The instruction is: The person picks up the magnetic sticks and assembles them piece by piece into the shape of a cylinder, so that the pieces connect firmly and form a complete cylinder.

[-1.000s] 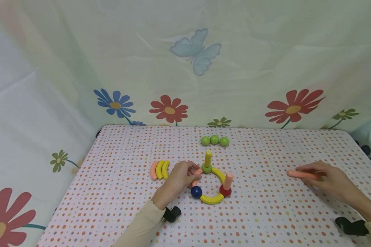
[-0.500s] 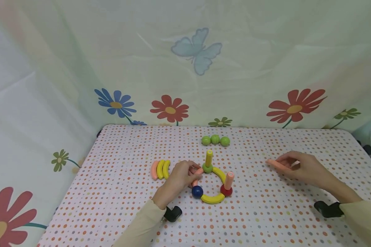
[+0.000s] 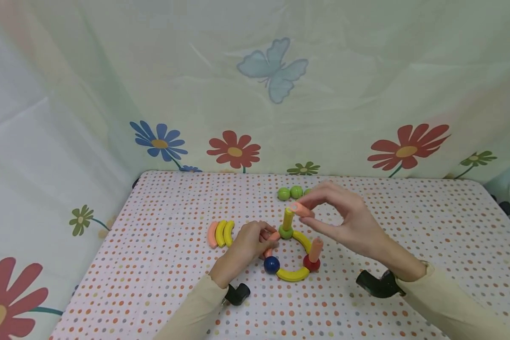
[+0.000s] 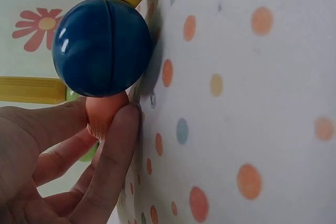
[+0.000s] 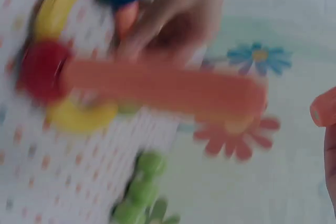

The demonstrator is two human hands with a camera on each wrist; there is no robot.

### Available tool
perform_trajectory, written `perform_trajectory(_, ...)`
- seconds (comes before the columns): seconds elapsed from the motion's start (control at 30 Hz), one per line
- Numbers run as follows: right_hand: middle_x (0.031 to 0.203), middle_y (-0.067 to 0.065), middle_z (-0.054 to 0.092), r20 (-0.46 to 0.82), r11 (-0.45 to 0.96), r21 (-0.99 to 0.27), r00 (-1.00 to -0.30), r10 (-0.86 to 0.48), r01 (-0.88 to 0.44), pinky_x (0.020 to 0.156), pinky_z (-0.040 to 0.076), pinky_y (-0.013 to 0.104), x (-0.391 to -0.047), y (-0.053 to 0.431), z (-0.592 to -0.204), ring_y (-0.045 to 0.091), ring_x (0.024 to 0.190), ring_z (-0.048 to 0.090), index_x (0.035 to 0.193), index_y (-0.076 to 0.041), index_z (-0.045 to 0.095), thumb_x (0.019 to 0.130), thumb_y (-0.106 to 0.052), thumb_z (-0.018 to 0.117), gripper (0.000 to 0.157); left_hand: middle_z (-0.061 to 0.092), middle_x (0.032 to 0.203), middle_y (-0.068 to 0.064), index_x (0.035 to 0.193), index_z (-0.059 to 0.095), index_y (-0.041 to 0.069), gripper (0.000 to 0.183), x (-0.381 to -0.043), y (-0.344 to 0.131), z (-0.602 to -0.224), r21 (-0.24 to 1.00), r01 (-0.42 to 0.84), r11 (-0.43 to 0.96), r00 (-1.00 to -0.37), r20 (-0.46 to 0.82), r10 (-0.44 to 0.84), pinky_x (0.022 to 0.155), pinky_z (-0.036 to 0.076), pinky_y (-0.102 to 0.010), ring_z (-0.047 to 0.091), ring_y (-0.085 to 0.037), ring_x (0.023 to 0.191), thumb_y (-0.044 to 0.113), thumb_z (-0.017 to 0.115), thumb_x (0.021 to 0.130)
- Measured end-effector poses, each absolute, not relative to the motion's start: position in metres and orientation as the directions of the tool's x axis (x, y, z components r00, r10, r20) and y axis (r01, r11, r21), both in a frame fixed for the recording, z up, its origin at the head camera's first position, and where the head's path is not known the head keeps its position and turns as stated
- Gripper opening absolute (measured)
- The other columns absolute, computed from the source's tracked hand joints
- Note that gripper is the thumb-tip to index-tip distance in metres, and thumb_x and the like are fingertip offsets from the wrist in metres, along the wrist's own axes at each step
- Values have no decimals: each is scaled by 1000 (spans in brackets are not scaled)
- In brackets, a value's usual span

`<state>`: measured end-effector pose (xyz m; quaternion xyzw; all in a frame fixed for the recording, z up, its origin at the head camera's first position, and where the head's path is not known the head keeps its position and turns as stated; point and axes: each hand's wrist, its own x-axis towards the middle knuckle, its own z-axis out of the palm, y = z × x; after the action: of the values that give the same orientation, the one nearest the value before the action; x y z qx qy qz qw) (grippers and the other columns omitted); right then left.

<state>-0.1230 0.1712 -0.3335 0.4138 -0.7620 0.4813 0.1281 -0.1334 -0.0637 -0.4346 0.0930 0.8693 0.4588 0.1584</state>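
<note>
On the dotted cloth lies a ring of curved sticks and balls: a blue ball (image 3: 272,265), a red ball (image 3: 312,263), a green ball (image 3: 285,232) and two yellow curved sticks (image 3: 293,275). My left hand (image 3: 247,242) pinches the pink curved stick (image 4: 107,113) that touches the blue ball. A yellow stick (image 3: 287,219) stands upright on the green ball, and a pink stick (image 3: 316,250) on the red one. In my right hand (image 3: 344,215), thumb and fingers pinch another pink stick (image 3: 302,210), tilted beside the yellow stick's top; whether they touch I cannot tell.
Left of the left hand, a pink curved stick (image 3: 212,234) and two yellow curved sticks (image 3: 222,233) lie side by side. Behind the ring are three light green balls (image 3: 296,192), one partly covered by the right hand. A flowered curtain (image 3: 165,85) borders the table (image 3: 161,208).
My right hand has carried its pink stick leftward from the table's right side to above the ring, beside the upright yellow stick. The left hand has kept its place and its pinch.
</note>
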Motion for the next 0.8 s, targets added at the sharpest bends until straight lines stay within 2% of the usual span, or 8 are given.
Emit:
perform_trajectory(0.17, 108, 2, 65, 543, 24, -750, -636, -549, -661, 94, 58, 32, -101, 137, -336, 17, 101, 65, 112, -9, 68, 80, 20, 79, 45, 63, 75, 3, 117, 71, -3, 24, -133, -67, -437, 835, 120, 537, -926, -101, 364, 53, 41, -17, 53, -6, 57, 9, 77, 96)
perform_trajectory(0.27, 108, 5, 64, 544, -19, -767, -635, -548, -641, 93, 59, 33, -94, 125, -348, 17, 102, 65, 115, -5, 66, 82, 19, 77, 43, 57, 68, 3, 107, 71, -3, 11, -133, -69, -439, 840, 169, 516, -918, -57, 394, 51, 37, -17, 48, -6, 55, 3, 72, 98)
perform_trajectory(0.37, 109, 6, 64, 539, -36, -785, -651, -534, -619, 93, 59, 33, -90, 115, -363, 16, 103, 65, 118, -4, 66, 83, 18, 77, 43, 56, 70, 1, 98, 71, -2, 2, -135, -71, -440, 825, 200, 529, -913, -39, 406, 54, 38, -19, 49, -8, 60, 0, 72, 97)
perform_trajectory(0.57, 110, 4, 62, 464, -19, -844, -714, -524, -535, 93, 59, 36, -82, 103, -397, 15, 105, 65, 116, -8, 66, 86, 13, 78, 38, 73, 92, -7, 114, 73, -4, 22, -136, -69, -438, 749, 228, 622, -921, -41, 387, 72, 53, -24, 62, -12, 81, -2, 76, 92)
perform_trajectory(0.8, 109, 8, 63, 406, 83, -860, -772, -489, -504, 89, 60, 32, -81, 102, -425, 9, 107, 63, 113, -9, 67, 85, 15, 78, 38, 70, 91, -4, 113, 74, -2, 27, -136, -66, -436, 782, 134, 609, -934, -106, 342, 71, 53, -23, 61, -10, 80, 2, 82, 88)
